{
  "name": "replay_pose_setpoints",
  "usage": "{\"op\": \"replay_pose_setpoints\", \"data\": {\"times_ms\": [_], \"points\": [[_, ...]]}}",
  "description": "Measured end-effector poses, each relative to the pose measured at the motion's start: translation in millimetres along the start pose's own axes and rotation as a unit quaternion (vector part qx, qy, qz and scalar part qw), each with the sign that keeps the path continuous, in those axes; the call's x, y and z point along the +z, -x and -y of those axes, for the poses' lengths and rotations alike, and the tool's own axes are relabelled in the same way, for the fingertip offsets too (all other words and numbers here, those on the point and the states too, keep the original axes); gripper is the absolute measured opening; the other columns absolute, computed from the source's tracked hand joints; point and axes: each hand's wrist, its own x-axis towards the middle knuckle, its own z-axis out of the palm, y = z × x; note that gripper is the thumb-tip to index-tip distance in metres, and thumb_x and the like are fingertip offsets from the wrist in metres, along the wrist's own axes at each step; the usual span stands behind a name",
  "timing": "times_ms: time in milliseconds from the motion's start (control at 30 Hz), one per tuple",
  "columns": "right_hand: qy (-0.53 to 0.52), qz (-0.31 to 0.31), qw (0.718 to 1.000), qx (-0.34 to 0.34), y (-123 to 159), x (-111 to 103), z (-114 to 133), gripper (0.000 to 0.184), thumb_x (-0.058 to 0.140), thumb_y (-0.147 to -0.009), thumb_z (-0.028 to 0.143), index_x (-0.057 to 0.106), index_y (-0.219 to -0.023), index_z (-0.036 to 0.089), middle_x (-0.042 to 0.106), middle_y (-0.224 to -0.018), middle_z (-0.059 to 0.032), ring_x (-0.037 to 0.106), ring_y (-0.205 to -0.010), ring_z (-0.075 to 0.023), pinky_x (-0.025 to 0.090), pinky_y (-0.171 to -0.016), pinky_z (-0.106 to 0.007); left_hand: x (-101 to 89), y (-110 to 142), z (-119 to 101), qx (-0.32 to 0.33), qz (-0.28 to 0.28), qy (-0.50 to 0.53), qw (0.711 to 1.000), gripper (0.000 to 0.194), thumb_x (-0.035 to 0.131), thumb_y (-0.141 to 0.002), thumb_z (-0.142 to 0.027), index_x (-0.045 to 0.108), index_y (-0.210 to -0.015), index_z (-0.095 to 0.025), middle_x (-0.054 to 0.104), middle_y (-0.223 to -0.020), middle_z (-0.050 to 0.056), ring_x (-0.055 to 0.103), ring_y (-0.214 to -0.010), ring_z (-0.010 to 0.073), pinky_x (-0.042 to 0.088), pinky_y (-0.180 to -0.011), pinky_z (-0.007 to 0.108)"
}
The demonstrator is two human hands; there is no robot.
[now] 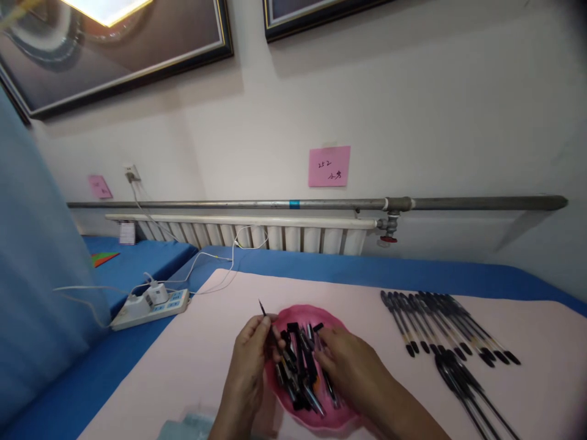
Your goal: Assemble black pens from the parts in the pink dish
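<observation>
My left hand [250,354] is closed around a thin dark pen [262,307], its pointed tip sticking up past the thumb. Close below sits a pink scalloped bowl [337,421], filled with black caps and clear and black pen parts [300,360]. Over the bowl's right side, my right hand [348,360] has its fingers bent down among the parts. A short black piece [318,327] lies right at its fingertips. Blur and the fingers hide what that hand grips.
On the right, a row of capped pens [431,324] lies on the pink sheet [183,366], with several dark thin pens [468,391] nearer me. A white power strip [151,310] with cables is at left, beside a blue curtain [41,275]. A radiator [293,237] stands behind the table.
</observation>
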Motion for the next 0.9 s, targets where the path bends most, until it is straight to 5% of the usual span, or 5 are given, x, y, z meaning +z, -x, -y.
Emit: {"op": "replay_pose_setpoints", "data": {"times_ms": [200,400,567,900], "points": [[0.026,0.068,0.997,0.022,0,9,-2,0.021,0.043,-0.077,0.018,0.063,-0.084,0.017,0.069,-0.079,-0.0099,0.063,-0.07,-0.023,0.036,-0.055,-0.027,0.7,0,1,-0.027,0.016,0.002,1.0,0.039,0.068,-0.064,-0.041,0.059,-0.091,-0.014,0.058,-0.059,-0.002,0.053,-0.047,0.0089,0.035,-0.038,0.017],[-0.055,0.018,0.998,-0.013,-3,0,-1,0.016,0.041,-0.075,0.014,0.056,-0.069,0.018,0.064,-0.072,-0.0039,0.057,-0.064,-0.0164,0.036,-0.056,-0.024,-4.2,-1,-9,0.003,-0.057,0.084,0.995,0.028,0.059,-0.076,-0.031,0.053,-0.098,-0.015,0.062,-0.064,0.002,0.059,-0.051,0.0115,0.048,-0.047,0.022],[-0.183,0.046,0.978,-0.089,0,3,3,0.017,0.042,-0.075,0.013,0.057,-0.071,0.02,0.06,-0.066,0.0027,0.053,-0.06,-0.0114,0.034,-0.054,-0.02,-14.4,-4,-18,0.032,-0.094,0.187,0.977,0.019,0.057,-0.077,-0.018,0.053,-0.096,-0.017,0.063,-0.072,0.003,0.066,-0.068,0.0162,0.054,-0.06,0.03],[-0.195,0.04,0.975,-0.103,-3,7,1,0.014,0.046,-0.074,0.013,0.058,-0.073,0.02,0.062,-0.07,0.0022,0.055,-0.066,-0.0124,0.037,-0.059,-0.021,-16.8,-7,-16,0.042,-0.105,0.196,0.974,0.018,0.055,-0.08,-0.016,0.053,-0.098,-0.017,0.062,-0.071,0.002,0.066,-0.071,0.0179,0.055,-0.059,0.031]]}}
